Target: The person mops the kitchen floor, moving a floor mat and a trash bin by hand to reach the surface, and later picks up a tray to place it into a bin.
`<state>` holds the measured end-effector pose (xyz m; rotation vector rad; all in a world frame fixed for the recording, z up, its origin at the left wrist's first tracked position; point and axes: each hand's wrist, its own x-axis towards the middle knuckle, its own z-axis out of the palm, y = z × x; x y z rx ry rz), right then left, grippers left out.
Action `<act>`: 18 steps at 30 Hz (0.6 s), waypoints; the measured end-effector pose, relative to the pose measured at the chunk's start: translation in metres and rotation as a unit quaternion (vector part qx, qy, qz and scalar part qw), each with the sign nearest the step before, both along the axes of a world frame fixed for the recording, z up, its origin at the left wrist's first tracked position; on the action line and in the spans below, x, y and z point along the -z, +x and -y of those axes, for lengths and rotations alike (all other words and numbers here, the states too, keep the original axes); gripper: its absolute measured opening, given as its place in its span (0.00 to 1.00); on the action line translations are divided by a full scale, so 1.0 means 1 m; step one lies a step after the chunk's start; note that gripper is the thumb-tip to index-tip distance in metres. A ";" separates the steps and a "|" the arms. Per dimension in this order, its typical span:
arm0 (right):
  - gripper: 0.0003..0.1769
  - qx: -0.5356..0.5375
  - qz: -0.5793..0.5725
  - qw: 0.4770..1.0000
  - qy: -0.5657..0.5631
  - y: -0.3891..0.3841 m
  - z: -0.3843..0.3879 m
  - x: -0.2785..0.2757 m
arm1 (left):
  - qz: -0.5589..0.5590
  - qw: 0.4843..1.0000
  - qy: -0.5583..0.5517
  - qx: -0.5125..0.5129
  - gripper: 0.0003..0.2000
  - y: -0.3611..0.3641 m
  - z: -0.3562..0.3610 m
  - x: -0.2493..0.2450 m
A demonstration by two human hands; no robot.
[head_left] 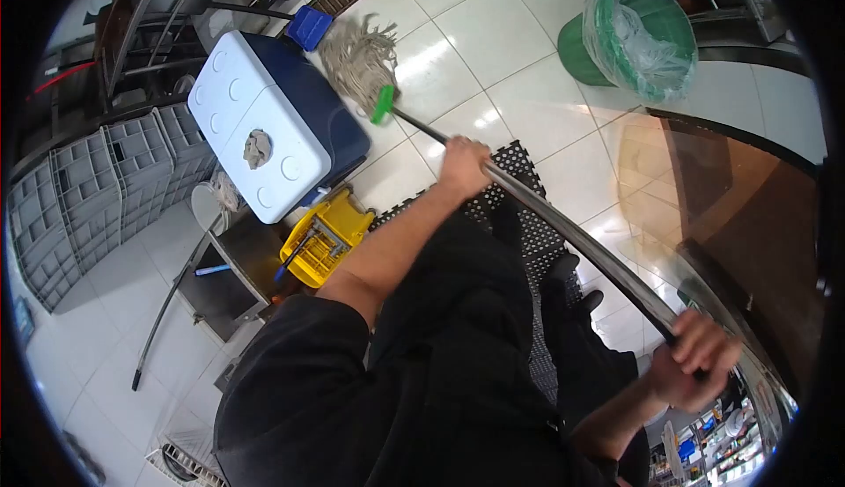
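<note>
Both of my hands are closed around the long metal handle (576, 236) of a mop. My left hand (465, 167) grips it partway down, toward the mop head. Up at the handle's end, my right hand (695, 359) is wrapped round the pole. The handle slants away to a green clamp (383, 105), from which grey mop strings (359, 57) spread on the white tiles. These strings lie beside a blue cooler (330, 104) with a white lid, and a crumpled grey cloth (257, 150) rests on that lid.
A yellow mop bucket (304, 262) stands left of my legs. Beneath my feet is a black perforated mat (532, 223). A green lined bin (585, 51) is at the upper right, a brown glass panel (739, 223) at right. Grey crates (97, 196) stack at left, near a blue dustpan (309, 27).
</note>
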<state>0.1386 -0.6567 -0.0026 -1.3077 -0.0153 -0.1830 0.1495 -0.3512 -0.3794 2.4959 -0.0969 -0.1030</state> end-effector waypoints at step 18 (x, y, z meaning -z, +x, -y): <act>0.20 0.118 0.105 0.987 0.002 0.001 -0.016 -0.067 | -0.033 0.990 -0.032 0.134 0.02 0.057 0.057 -0.035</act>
